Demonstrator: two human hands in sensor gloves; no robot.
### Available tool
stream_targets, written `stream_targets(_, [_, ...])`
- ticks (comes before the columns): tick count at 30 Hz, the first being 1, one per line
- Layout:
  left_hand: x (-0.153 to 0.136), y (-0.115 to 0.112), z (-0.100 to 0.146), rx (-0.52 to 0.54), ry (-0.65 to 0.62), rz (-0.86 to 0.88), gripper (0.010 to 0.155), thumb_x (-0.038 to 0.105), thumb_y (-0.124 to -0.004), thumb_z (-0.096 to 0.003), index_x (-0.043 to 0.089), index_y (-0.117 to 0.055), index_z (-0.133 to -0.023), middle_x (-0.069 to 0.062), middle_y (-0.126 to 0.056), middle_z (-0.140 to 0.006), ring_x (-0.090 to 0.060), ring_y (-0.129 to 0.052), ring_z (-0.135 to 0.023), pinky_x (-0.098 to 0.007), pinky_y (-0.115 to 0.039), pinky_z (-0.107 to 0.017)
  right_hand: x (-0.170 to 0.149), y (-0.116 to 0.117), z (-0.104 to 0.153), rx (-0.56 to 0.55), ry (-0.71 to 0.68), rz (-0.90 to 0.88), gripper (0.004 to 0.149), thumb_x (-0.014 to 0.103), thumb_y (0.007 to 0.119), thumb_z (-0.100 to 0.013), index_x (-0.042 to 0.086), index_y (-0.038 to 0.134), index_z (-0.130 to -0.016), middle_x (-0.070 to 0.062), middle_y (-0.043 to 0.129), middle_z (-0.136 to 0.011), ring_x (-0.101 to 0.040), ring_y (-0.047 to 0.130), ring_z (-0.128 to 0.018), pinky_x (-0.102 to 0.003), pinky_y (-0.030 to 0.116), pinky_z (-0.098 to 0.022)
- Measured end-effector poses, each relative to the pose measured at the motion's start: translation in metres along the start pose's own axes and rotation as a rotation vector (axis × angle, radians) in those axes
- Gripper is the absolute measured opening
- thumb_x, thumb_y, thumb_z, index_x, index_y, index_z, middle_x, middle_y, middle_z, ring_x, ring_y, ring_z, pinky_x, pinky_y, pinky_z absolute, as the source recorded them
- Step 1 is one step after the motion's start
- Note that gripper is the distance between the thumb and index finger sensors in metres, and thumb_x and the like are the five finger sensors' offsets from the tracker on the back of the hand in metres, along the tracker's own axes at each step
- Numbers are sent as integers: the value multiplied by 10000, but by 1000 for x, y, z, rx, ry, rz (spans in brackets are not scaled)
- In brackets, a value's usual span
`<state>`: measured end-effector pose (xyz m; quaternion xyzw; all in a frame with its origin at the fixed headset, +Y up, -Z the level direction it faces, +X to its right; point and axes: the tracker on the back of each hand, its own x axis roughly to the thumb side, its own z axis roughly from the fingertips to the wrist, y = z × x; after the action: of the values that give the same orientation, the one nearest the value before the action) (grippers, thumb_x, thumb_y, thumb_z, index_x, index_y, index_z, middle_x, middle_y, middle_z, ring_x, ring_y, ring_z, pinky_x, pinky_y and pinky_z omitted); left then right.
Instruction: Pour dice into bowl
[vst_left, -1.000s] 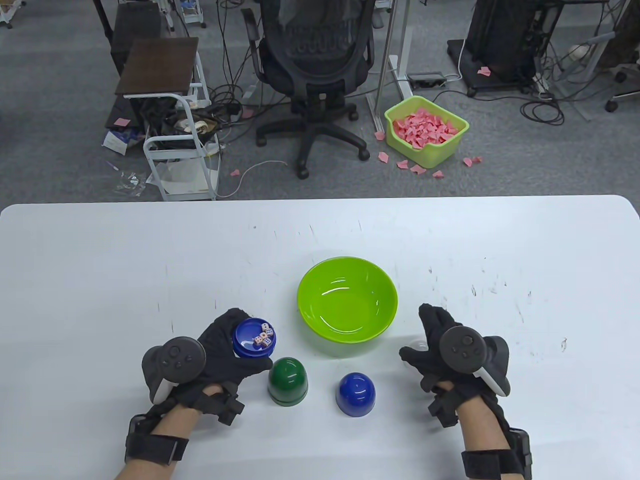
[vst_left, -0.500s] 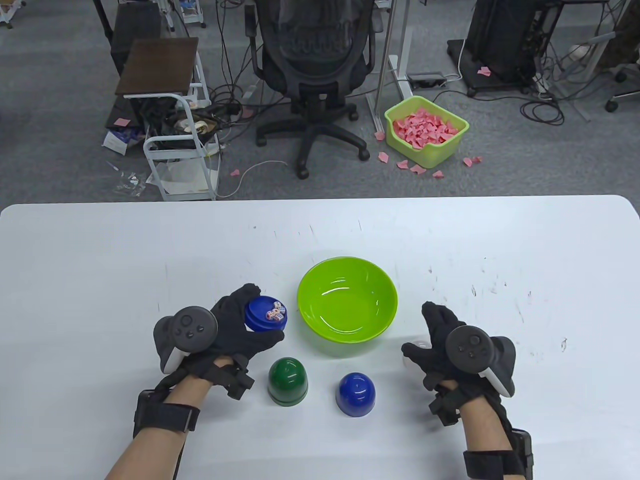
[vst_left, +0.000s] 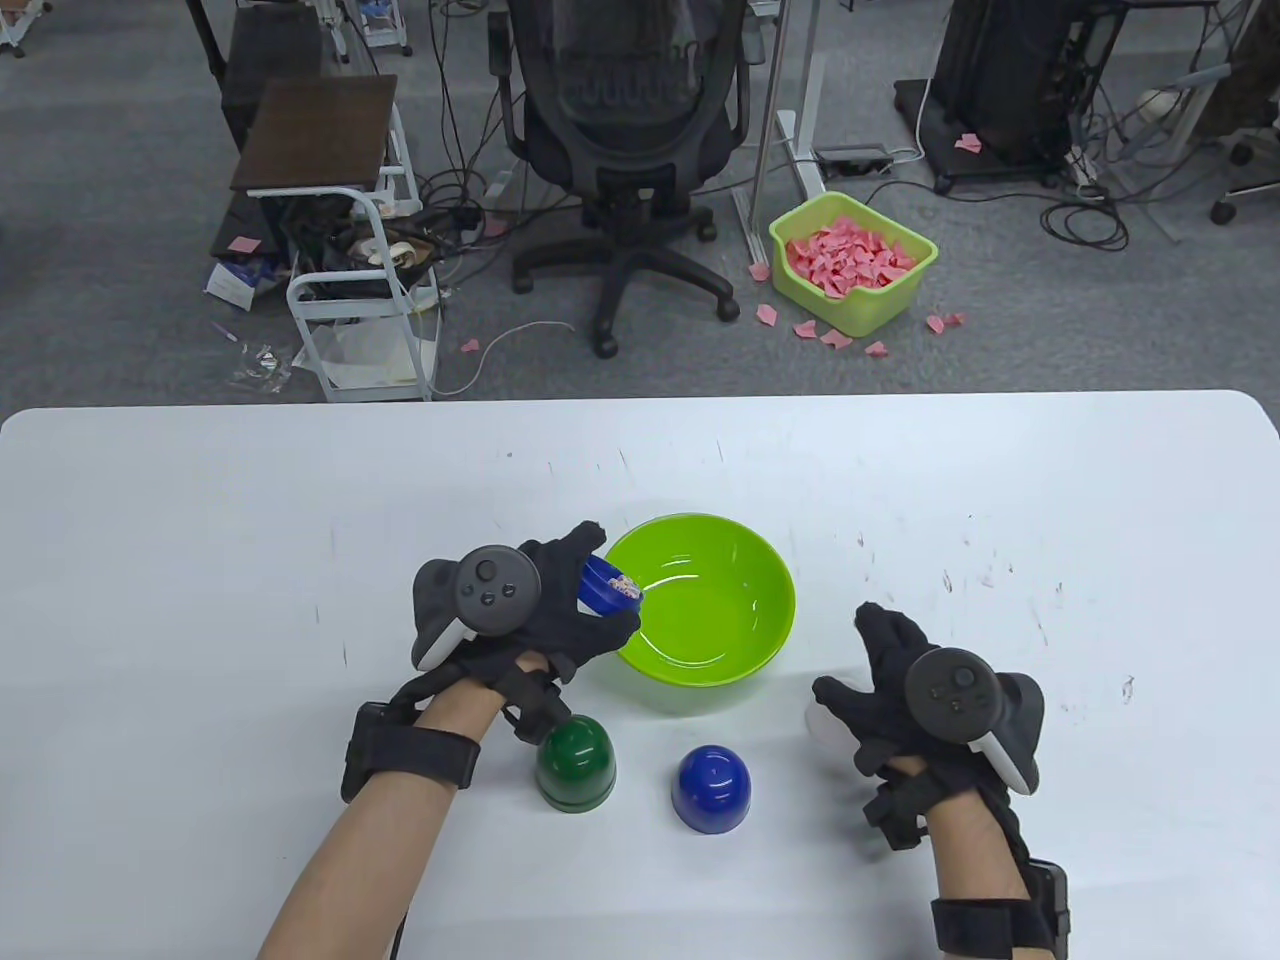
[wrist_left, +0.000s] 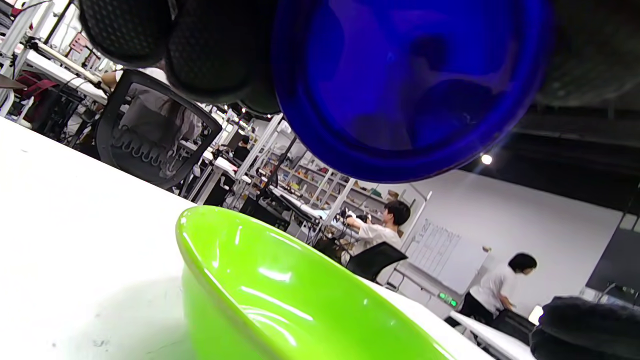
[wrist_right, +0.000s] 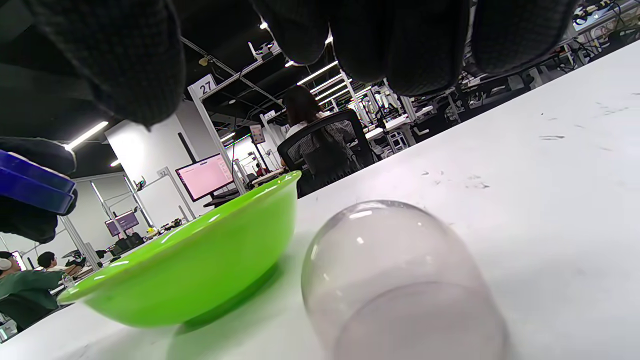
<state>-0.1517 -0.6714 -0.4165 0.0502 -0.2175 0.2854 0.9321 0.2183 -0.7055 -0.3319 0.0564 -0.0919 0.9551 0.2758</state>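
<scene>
My left hand (vst_left: 560, 610) grips a blue dish (vst_left: 603, 588) with several small dice (vst_left: 625, 584) in it, tilted over the left rim of the green bowl (vst_left: 745, 560). In the left wrist view the dish's blue underside (wrist_left: 410, 85) fills the top, above the bowl (wrist_left: 270, 295). The bowl's inside looks empty. My right hand (vst_left: 880, 690) hovers open over a clear dome cup (wrist_right: 400, 280) on the table, right of the bowl; the fingers (wrist_right: 405, 45) hang above it without touching.
A green dome cup (vst_left: 575, 762) and a blue dome cup (vst_left: 711, 787) stand on the white table (vst_left: 250, 520) near its front, below the bowl. The table's far edge borders the floor with a chair and a bin.
My left hand has carried the blue dish up and to the right, from beside the green cup to the bowl's left rim, and tilted it. My right hand has shifted slightly right.
</scene>
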Motion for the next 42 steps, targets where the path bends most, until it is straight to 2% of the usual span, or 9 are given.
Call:
stream_targets(3, [3, -4, -12, -44, 7, -42, 1011, 802, -812, -333, 156, -557, -1067, -225, -809, -922, -371, -842, -725, -625, -674, -692, -1, 0, 0, 1, 3, 2, 853, 500, 844, -455, 9, 521, -1073, -349, 578, -1081, -594, 689, -841, -740, 608, -598])
stream_targets(7, [7, -13, -29, -157, 35, -91, 1024, 803, -792, -340, 143, -532, -1078, -223, -808, -918, -376, -834, -722, -630, -664, -690, 0, 1, 0, 15, 6, 4, 849, 506, 830, -463, 12, 515, -1077, -354, 565, -1085, -599, 680, -844, -743, 604, -597])
stream_targets(14, [12, -29, -48, -277, 77, -190, 1035, 810, -782, -333, 127, -545, -1074, -231, -838, -877, -376, -847, -683, -631, -676, -668, -5, 3, -1, 49, 42, 0, 844, 511, 809, -477, 8, 503, -1082, -368, 543, -1088, -613, 658, -849, -748, 586, -601])
stream_targets(23, [29, -42, -70, -438, 124, -401, 1013, 818, -783, -323, 183, -564, -1081, -220, -871, -852, -369, -860, -667, -625, -686, -664, -7, 4, -1, 59, 55, -5, 842, 511, 803, -481, 4, 501, -1082, -376, 533, -1089, -616, 654, -848, -750, 583, -600])
stream_targets(29, [32, -41, -70, -455, 125, -421, 1019, 818, -788, -318, 185, -558, -1083, -220, -870, -853, -369, -860, -670, -625, -686, -666, -8, 5, -1, 65, 58, -3, 839, 510, 801, -482, 3, 504, -1080, -375, 539, -1087, -616, 657, -846, -749, 586, -598])
stream_targets(36, [27, -29, -61, -366, 84, -372, 1028, 818, -788, -329, 185, -512, -1091, -188, -841, -914, -362, -853, -730, -617, -681, -689, -8, 4, -1, 60, 63, -6, 836, 504, 806, -482, 3, 506, -1080, -374, 544, -1086, -614, 658, -846, -748, 586, -599])
stream_targets(42, [18, -12, -41, -294, 50, -286, 1026, 791, -803, -356, 180, -450, -1100, -172, -780, -983, -367, -821, -808, -619, -661, -712, -9, 4, -1, 64, 67, -3, 836, 503, 806, -482, 2, 506, -1080, -374, 544, -1086, -613, 664, -844, -748, 591, -595])
